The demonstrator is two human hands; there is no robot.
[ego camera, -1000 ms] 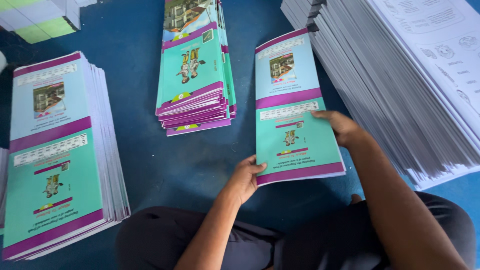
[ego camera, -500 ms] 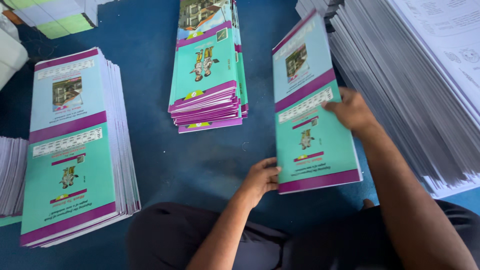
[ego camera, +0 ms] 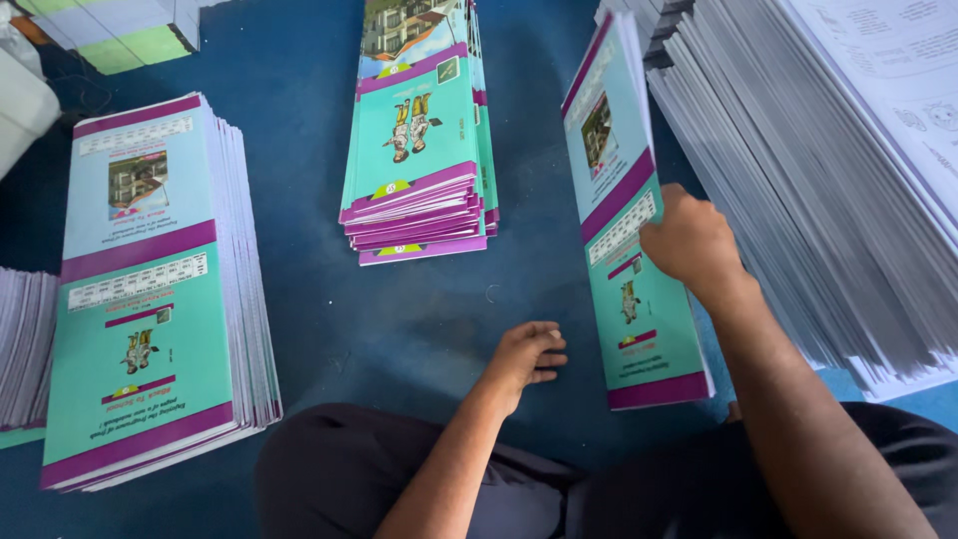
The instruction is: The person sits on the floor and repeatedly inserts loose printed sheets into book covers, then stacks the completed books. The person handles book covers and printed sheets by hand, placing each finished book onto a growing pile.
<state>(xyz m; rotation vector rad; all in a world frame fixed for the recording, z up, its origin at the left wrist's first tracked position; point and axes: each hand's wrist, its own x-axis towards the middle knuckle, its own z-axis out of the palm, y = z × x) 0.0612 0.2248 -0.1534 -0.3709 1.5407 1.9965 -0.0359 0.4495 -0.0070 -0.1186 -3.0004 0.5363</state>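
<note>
Blue floor (ego camera: 399,329), spread with stacks of printed matter. Right hand (ego camera: 689,240) closed on the edge of a teal-and-purple booklet (ego camera: 624,250), tilted up on its long side just beside a tall slanted stack of white sheets (ego camera: 828,200). Left hand (ego camera: 524,354) empty, fingers loosely curled, resting on the floor near the booklet's lower corner. Middle booklet pile (ego camera: 419,150) ahead; larger booklet stack (ego camera: 150,289) far left.

Teal-and-purple booklet (ego camera: 629,240) stands tilted on edge on blue floor.
</note>
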